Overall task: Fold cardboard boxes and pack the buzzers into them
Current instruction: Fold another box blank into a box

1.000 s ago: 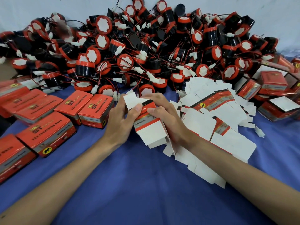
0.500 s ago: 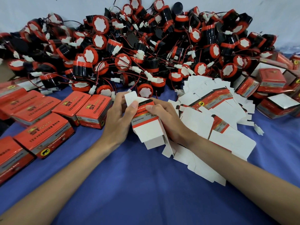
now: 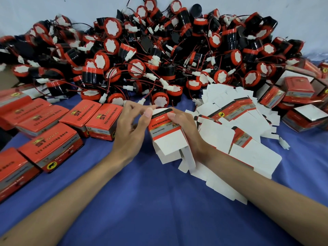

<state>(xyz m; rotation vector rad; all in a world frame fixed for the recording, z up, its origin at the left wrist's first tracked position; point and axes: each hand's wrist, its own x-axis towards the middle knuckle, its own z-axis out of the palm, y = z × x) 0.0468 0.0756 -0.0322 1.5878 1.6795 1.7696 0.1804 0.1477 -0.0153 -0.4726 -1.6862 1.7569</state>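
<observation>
We hold one half-folded cardboard box: left grip pinches its top edge, right grip clasps its right side; buzzers heaped just beyond.

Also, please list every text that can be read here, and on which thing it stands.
"ST": tops of the closed red boxes.
"12v reversing horn": same tops.
"Genuine Parts": half-folded box, upside down.
"QTY:1PC": same box.
Print on the flat cartons: too blurred to read.
</observation>
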